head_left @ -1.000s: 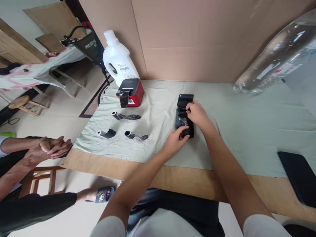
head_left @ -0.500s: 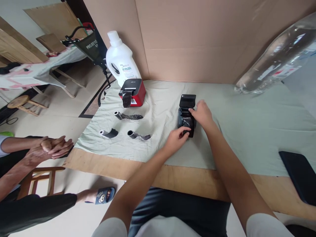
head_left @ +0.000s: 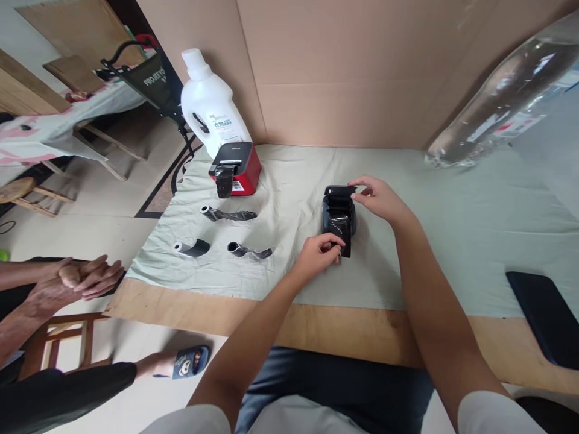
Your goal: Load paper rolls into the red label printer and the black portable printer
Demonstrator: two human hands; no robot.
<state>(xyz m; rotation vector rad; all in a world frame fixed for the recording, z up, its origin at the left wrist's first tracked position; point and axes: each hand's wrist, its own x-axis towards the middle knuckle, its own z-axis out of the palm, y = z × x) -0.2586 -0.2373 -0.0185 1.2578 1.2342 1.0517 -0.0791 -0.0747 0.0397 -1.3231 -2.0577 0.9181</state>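
Observation:
A small black portable printer [head_left: 332,208] stands on the cloth in front of me, its lid [head_left: 338,192] raised at the back. Black glossy strip [head_left: 340,224] runs out of it over the front edge. My left hand [head_left: 318,253] is closed, fingertips pinching the strip's lower end at the printer's front. At the lid's right edge, my right hand [head_left: 379,198] grips between thumb and fingers. How much of the roll lies inside the printer is hidden.
Left of the printer lie three small rolls, a back one [head_left: 228,214], a left one [head_left: 192,248] and a right one [head_left: 249,250]. A red-black printer [head_left: 246,172] and white bottle [head_left: 217,114] stand behind. A phone [head_left: 545,316] lies right. Another person's clasped hands [head_left: 88,277] are at left.
My right hand has moved from the printer's inside to the lid's edge, and the lid has tipped forward. My left hand stays at the strip's end. The view has shifted slightly.

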